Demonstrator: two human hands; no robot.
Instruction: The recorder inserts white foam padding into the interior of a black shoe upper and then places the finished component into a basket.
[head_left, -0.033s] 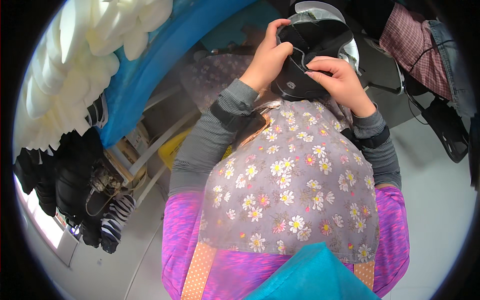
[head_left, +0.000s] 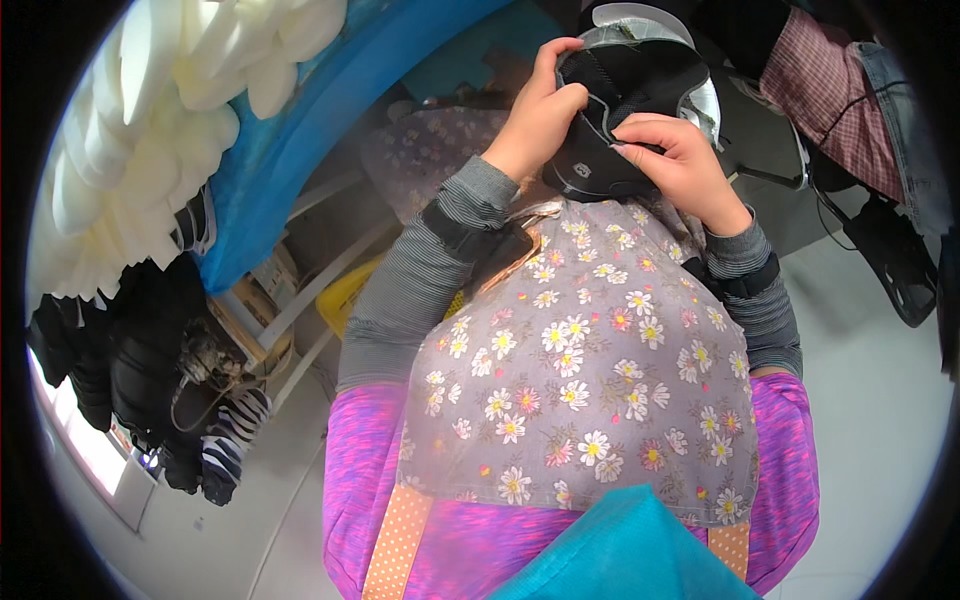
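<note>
A black fabric shoe upper point(head_left: 600, 172) with a grey-edged opening lies over the far end of my lap. My left hand point(head_left: 540, 115) grips the left part of that edge, thumb bent inside and forefinger stretched along the outside. On the near right edge, my right hand point(head_left: 683, 165) pinches the rim between thumb and fingers. Behind the opening show a white curved piece point(head_left: 640, 14) and shiny silver material point(head_left: 706, 108). The flowered apron point(head_left: 590, 370) covers my lap under the work. What lies beneath the upper is hidden.
Many white, petal-shaped foam pieces point(head_left: 150, 130) are heaped at the upper left beside a blue sheet point(head_left: 330, 120). Black items point(head_left: 150, 370) hang below them. Near my left arm sits a yellow container point(head_left: 345, 300). A person in a plaid sleeve point(head_left: 820, 95) is at the right, near a black pedal point(head_left: 890, 260).
Almost nothing differs. The shoe upper and both hands have shifted very slightly to the right, with the same grips kept.
</note>
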